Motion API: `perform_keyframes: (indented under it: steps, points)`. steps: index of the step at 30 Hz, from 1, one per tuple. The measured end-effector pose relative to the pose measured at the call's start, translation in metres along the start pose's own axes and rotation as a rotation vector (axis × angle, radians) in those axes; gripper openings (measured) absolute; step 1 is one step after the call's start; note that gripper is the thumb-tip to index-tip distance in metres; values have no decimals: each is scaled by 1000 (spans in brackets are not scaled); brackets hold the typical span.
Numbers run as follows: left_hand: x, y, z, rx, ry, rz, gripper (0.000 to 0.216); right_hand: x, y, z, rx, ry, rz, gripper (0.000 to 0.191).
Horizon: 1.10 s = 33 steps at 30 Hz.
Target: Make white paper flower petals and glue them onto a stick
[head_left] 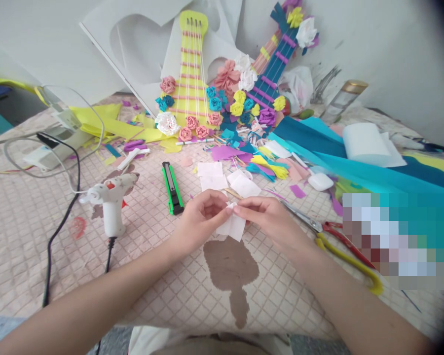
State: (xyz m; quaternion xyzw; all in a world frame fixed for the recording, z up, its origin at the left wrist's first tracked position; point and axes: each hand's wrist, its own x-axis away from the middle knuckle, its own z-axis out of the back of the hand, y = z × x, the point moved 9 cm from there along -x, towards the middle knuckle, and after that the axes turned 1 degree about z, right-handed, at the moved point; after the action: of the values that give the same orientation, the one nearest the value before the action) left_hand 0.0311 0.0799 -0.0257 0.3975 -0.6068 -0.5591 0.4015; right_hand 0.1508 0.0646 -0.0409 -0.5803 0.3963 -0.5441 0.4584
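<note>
My left hand (pixel 202 214) and my right hand (pixel 268 214) meet over the middle of the table, both pinching a small piece of white paper (pixel 232 227) between the fingertips. The paper hangs down from the fingers, just above the pink quilted cloth (pixel 151 276). More white paper squares (pixel 225 182) lie a little beyond my hands. A green utility knife (pixel 172 187) rests to the left of my left hand. Scissors (pixel 336 241) with red and yellow handles lie to the right of my right hand.
A white glue gun (pixel 111 202) stands at the left with its black cord. Two paper guitars, a yellow guitar (pixel 192 74) and a blue guitar (pixel 277 54), lean at the back with paper flowers. Blue paper sheets (pixel 355 167) and scraps cover the right side.
</note>
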Motion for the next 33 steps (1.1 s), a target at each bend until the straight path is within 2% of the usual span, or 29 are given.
perform_keyframes:
  steps: [9,15,20,33]
  points:
    - [0,-7,-1,34,-10,70,16,-2,0,1,17,-11,30,18]
    - [1,-7,0,23,4,73,16,-1,1,-2,20,-38,28,22]
    - [0,-8,0,14,-5,71,17,-1,-4,-2,67,-22,71,17]
    - [0,-8,-2,27,-21,73,16,-2,-4,0,92,11,100,19]
